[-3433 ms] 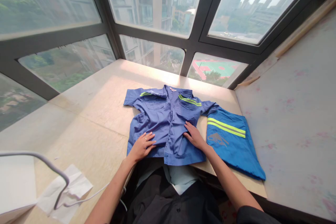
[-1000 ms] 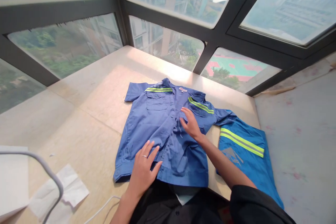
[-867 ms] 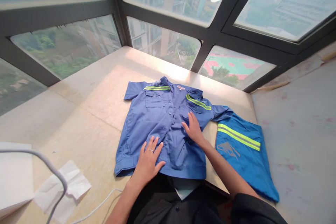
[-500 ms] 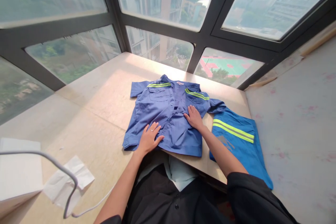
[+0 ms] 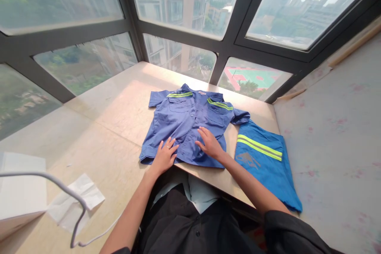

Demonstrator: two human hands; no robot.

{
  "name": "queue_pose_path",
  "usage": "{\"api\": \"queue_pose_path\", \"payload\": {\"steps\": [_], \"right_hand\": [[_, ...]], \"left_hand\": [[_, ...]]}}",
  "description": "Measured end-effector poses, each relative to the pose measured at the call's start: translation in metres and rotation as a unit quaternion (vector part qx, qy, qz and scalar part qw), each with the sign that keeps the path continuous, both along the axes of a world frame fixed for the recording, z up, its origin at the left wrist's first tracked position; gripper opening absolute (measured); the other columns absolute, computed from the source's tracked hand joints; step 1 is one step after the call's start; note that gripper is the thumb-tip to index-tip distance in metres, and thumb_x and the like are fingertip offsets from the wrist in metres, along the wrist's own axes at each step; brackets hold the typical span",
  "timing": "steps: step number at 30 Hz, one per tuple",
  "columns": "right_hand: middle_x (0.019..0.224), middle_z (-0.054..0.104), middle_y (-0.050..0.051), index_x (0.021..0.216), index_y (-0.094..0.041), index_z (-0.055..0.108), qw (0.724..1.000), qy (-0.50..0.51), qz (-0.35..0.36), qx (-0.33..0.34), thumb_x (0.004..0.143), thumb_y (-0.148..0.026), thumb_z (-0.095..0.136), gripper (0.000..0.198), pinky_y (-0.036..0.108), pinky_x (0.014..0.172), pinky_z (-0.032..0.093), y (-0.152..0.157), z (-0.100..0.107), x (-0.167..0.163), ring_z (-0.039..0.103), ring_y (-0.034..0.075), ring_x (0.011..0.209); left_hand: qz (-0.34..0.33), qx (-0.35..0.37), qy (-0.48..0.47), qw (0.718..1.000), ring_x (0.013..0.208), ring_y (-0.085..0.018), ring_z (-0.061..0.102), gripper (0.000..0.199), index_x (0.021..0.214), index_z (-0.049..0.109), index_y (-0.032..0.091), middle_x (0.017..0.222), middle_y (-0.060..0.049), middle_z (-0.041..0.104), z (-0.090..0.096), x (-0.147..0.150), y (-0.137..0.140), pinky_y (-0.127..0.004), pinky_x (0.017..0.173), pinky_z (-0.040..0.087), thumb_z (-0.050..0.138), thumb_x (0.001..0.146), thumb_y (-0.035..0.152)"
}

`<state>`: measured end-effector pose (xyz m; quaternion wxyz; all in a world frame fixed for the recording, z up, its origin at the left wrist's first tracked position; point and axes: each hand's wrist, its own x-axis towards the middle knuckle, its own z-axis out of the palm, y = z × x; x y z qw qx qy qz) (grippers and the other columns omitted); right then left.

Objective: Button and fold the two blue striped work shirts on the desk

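A blue short-sleeved work shirt (image 5: pixel 181 123) with yellow-green reflective strips and chest pockets lies spread front-up on the wooden surface, its collar toward the window. My left hand (image 5: pixel 165 154), fingers spread and a ring on one of them, rests flat on the shirt's lower left front near the hem. Over the lower right front is my right hand (image 5: pixel 210 143), its fingers stretched out and slightly apart; whether it presses on the cloth I cannot tell. Neither hand grips anything. A brighter blue folded garment (image 5: pixel 262 158) with a reflective band and grey print lies to the right, partly under the shirt's sleeve.
At the left stand a white box (image 5: pixel 22 186) and a crumpled white paper (image 5: pixel 79 196), with a grey cable (image 5: pixel 59 182) looping in front. Windows (image 5: pixel 184 59) border the far side of the wooden surface (image 5: pixel 110 123). A papered wall (image 5: pixel 336 139) closes the right side.
My right hand has moved left and down from the right chest toward the shirt's middle. The shirt's front panels now lie closer together and flatter. My left hand has shifted slightly left.
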<state>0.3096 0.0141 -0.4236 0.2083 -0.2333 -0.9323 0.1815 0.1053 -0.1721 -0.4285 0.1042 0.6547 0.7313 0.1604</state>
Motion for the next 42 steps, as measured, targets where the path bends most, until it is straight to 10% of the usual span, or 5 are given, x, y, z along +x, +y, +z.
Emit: {"api": "queue_pose_path", "payload": {"steps": [10, 16, 22, 31, 42], "right_hand": [[0.111, 0.072, 0.013, 0.100, -0.020, 0.072, 0.996, 0.021, 0.080, -0.034, 0.093, -0.023, 0.056, 0.018, 0.040, 0.091, 0.053, -0.066, -0.010, 0.008, 0.067, 0.026, 0.103], [0.077, 0.066, 0.002, 0.083, -0.019, 0.066, 0.954, 0.206, -0.119, -0.181, 0.094, -0.034, 0.054, 0.022, 0.028, 0.069, 0.049, -0.054, 0.031, 0.046, 0.061, 0.017, 0.071], [0.069, 0.051, -0.002, 0.077, -0.019, 0.058, 0.901, 0.331, -0.249, -0.127, 0.092, -0.035, 0.055, 0.021, 0.027, 0.064, 0.042, -0.062, 0.055, 0.066, 0.048, 0.014, 0.065], [0.074, 0.062, 0.002, 0.080, -0.021, 0.060, 0.941, 0.192, -0.087, -0.264, 0.087, -0.037, 0.046, 0.022, 0.031, 0.070, 0.049, -0.059, 0.005, 0.024, 0.058, 0.019, 0.072], [0.087, 0.066, 0.007, 0.101, -0.019, 0.059, 0.872, 0.295, -0.278, -0.276, 0.088, -0.041, 0.038, 0.033, 0.032, 0.074, 0.050, -0.044, -0.042, 0.026, 0.060, 0.022, 0.086]], "left_hand": [[0.041, 0.011, 0.075, 0.996, 0.142, -0.032, 0.039, 0.050, 0.125, 0.066, 0.019, 0.142, -0.015, 0.055, 0.011, 0.001, 0.002, -0.055, 0.116, 0.029, 0.053, 0.079, 0.007], [0.073, 0.019, 0.105, 0.992, 0.145, -0.042, 0.029, 0.038, 0.115, 0.070, 0.015, 0.147, -0.021, 0.048, 0.023, 0.009, 0.007, -0.063, 0.114, 0.023, 0.065, 0.077, 0.015], [-0.046, 0.008, 0.068, 0.997, 0.132, -0.033, 0.047, 0.042, 0.125, 0.063, 0.017, 0.140, -0.018, 0.055, 0.017, 0.032, 0.021, -0.048, 0.104, 0.042, 0.066, 0.085, 0.029], [-0.022, 0.012, 0.038, 0.999, 0.098, -0.025, 0.058, 0.034, 0.103, 0.074, 0.021, 0.108, -0.013, 0.067, 0.021, 0.036, 0.030, -0.039, 0.083, 0.045, 0.042, 0.095, 0.018], [-0.081, 0.024, -0.101, 0.991, 0.091, -0.024, 0.058, 0.023, 0.088, 0.072, 0.022, 0.094, -0.011, 0.067, 0.017, 0.070, 0.006, -0.037, 0.082, 0.043, 0.050, 0.094, 0.024]]}}
